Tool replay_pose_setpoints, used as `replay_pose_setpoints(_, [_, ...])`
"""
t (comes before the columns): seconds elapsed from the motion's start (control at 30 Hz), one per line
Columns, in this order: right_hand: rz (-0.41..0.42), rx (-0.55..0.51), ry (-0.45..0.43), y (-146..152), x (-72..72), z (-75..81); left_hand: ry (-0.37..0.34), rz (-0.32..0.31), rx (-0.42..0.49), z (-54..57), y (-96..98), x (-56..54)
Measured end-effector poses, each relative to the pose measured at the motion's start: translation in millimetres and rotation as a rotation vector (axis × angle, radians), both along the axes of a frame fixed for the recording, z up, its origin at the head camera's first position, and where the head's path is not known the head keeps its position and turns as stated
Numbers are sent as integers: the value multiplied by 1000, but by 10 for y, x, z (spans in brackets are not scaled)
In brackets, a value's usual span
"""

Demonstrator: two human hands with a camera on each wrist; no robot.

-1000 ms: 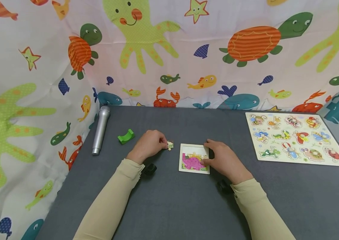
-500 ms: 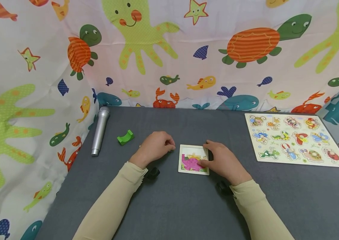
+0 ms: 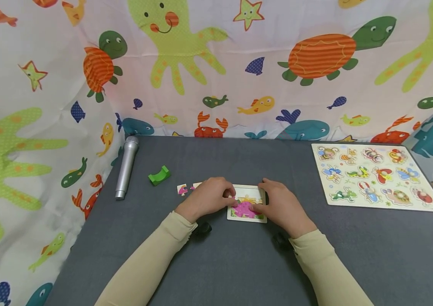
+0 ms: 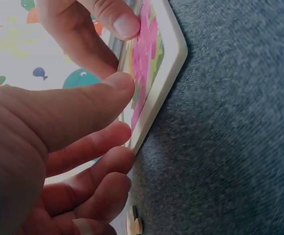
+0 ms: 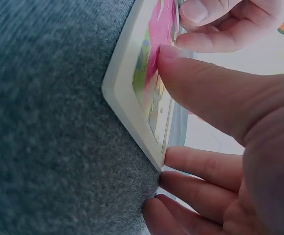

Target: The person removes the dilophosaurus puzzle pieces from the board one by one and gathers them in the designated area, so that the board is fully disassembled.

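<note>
Puzzle is lying flat on the grey-covered desk, squarely in front of the person and between both hands; this central placing is presumably serving easy reach from either side. Pieces are filling its lower part with a pink figure, while bare white is showing along the top.

The right hand is gripping the right side, its thumb pressing on the pink picture and its fingers bracing against the outer edge near the far corner. This hold is probably keeping the frame from sliding and the fitted pieces from lifting.

The left hand is bending in at the left side, thumb and forefinger narrowly parted at the edge of the picture. Whether it is pinching a piece cannot be told; the fingertips are covering the spot.

Loose pieces are lying just left of the left hand, partly hidden by it, apparently within that hand's short reach. Farther left, a green block and a silver tube are resting untouched, seemingly set aside. At far right, a picture board is lying well apart, seemingly leaving working room. Behind, a sea-animal curtain is hanging beyond the desk's far edge.
</note>
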State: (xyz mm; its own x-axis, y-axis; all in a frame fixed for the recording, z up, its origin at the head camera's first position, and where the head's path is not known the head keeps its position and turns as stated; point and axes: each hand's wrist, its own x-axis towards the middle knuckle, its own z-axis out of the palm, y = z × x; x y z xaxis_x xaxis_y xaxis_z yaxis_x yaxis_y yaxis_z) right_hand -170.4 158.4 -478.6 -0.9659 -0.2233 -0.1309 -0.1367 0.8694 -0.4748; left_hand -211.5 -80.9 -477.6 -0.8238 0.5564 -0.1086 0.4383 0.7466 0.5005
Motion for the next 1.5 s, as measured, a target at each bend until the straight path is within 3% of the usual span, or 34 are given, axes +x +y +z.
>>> replay_pose_setpoints(0.37, [1, 8, 1, -5, -20, -7, -43, 29, 22, -10, 9, 10])
replay_pose_setpoints(0.93, [-6, 9, -5, 3, -16, -20, -53, 60, 62, -58, 43, 1])
replay_pose_setpoints(1.5, [3, 11, -2, 10, -28, -29, -46, 64, 120, -19, 29, -1])
